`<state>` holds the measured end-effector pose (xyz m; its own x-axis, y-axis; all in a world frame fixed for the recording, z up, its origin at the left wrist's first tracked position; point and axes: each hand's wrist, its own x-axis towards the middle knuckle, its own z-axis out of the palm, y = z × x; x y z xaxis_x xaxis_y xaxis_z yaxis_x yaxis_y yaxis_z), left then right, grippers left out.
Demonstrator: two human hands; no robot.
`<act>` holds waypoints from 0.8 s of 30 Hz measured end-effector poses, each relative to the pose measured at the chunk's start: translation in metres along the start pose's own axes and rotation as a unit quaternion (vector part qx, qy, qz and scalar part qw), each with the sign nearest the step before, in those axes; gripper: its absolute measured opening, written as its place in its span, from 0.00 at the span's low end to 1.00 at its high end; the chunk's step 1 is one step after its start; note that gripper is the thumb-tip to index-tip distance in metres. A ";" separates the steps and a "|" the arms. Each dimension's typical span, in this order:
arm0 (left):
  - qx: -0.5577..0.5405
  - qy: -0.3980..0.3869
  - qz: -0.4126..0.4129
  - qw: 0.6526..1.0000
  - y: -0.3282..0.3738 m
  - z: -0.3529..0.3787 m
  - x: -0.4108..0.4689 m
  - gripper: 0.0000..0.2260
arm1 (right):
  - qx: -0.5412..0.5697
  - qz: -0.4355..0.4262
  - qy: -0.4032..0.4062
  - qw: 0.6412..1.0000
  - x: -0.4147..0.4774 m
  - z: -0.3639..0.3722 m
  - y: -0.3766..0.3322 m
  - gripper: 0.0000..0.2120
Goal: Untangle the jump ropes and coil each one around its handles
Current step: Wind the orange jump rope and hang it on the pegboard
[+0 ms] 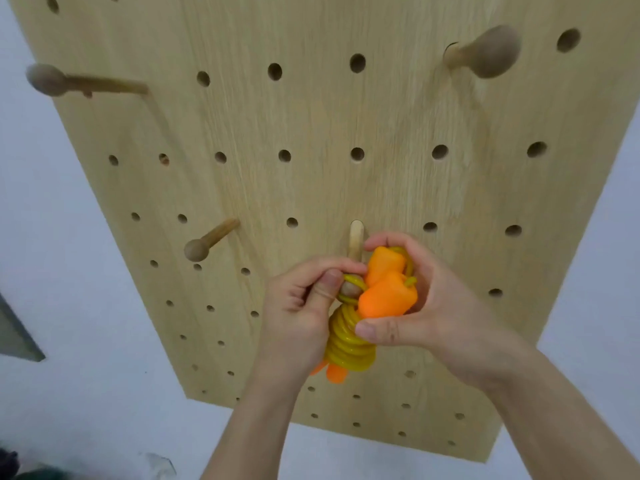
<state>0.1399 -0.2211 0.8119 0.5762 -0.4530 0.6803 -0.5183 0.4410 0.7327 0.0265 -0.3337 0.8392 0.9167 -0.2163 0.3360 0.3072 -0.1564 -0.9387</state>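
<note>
A jump rope of translucent yellow plastic cord [349,344] is wound in a tight coil round its two orange plastic handles [386,296]. The coil sits just below the right thumb and against the palm side of the left hand's fingers. The handles' broad heads stand above the coil, cupped inside the right hand's fingers, and their narrow ends poke out under the coil, below the left palm.

The right hand [433,306] grips the handle heads: its fingers curl over them from above and its thumb presses in from below, touching the topmost turns of cord. The left hand [298,306] is curled, and its thumb and forefinger pinch a loose loop of the yellow cord.

That loop lies round the ball end of a short round wooden peg [355,239], between the left thumb tip and the orange heads. The peg's shaft rises from just above the left forefinger, beside the right fingertips, into its hole.

The peg belongs to a light oak-grain pegboard [311,116] with rows of round holes, behind both hands. Three more ball-ended wooden pegs stand well apart from the fingers: one to the upper left of the left hand [207,240], one far up at the left edge [69,83], one far above the right hand [485,51]. A pale wall [52,271] borders the board.
</note>
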 end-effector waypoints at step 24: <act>0.069 -0.129 0.003 0.989 0.003 -0.017 0.015 0.09 | 0.234 0.070 -0.063 0.968 0.014 -0.017 0.021 0.43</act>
<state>0.1582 -0.2132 0.8240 0.4021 -0.6413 0.6535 -0.6131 0.3414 0.7124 0.0419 -0.3564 0.8253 0.9725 -0.0795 0.2190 0.2330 0.3268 -0.9159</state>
